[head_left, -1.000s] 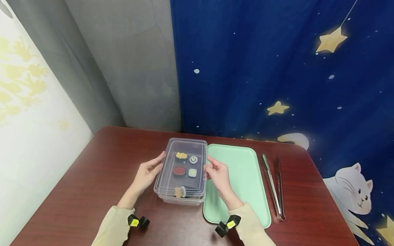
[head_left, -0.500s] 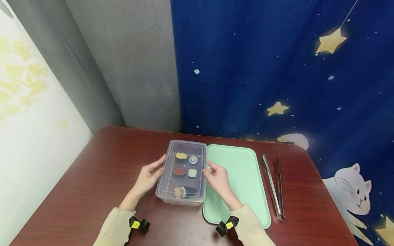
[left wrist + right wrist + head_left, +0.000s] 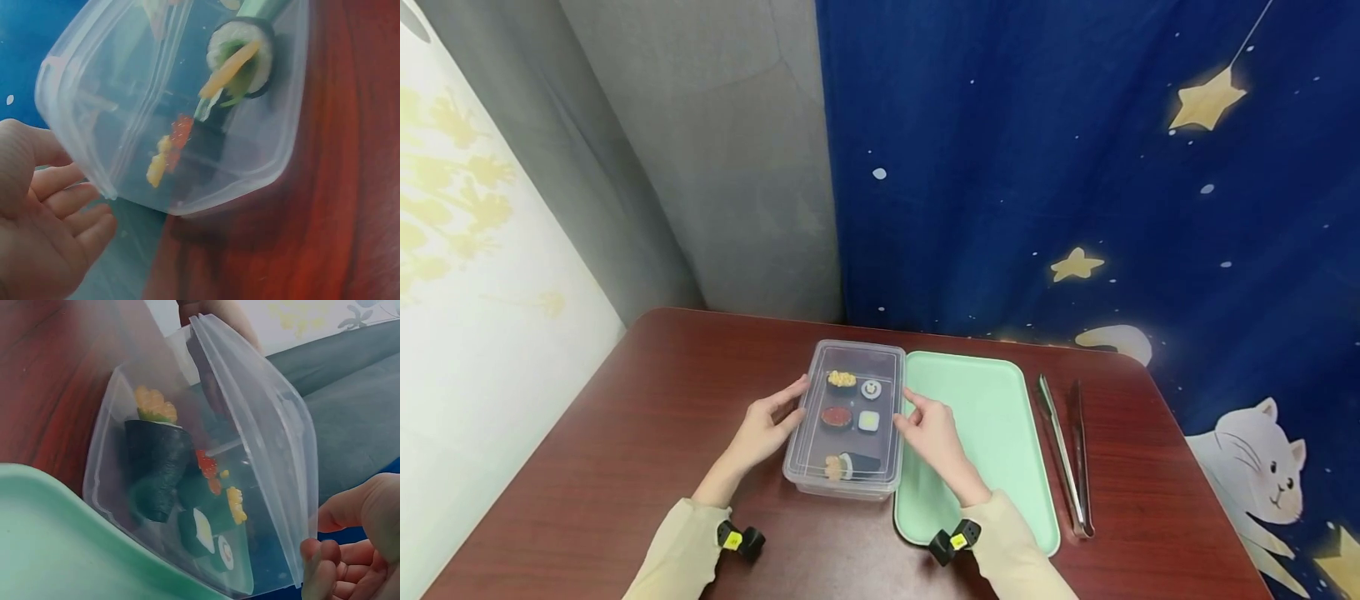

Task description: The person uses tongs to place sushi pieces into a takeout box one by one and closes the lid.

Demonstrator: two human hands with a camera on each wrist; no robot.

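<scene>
A clear plastic container (image 3: 842, 492) stands on the table, a matching lid (image 3: 887, 360) lying over its top. Several sushi pieces show through it: a cone-shaped hand roll (image 3: 157, 465), one piece topped with red roe (image 3: 837, 417), another with yellow corn-like topping (image 3: 842, 380), and two small pale rolls. My left hand (image 3: 762, 429) holds the lid at its left edge, the other fingers loosely bent below the rim in the left wrist view. At the right edge, thumb and fingers of my right hand (image 3: 934, 429) pinch the lid's rim.
A pale green tray (image 3: 992, 433) lies right beside the container, under my right forearm. Farther right rests a pair of metal tongs (image 3: 1063, 458). The dark red table (image 3: 700, 358) ends at a grey and blue curtain (image 3: 940, 167).
The lid's near edge has shifted slightly and now lines up more closely with the container. Both hands stay at its sides, with the left moving slightly right.
</scene>
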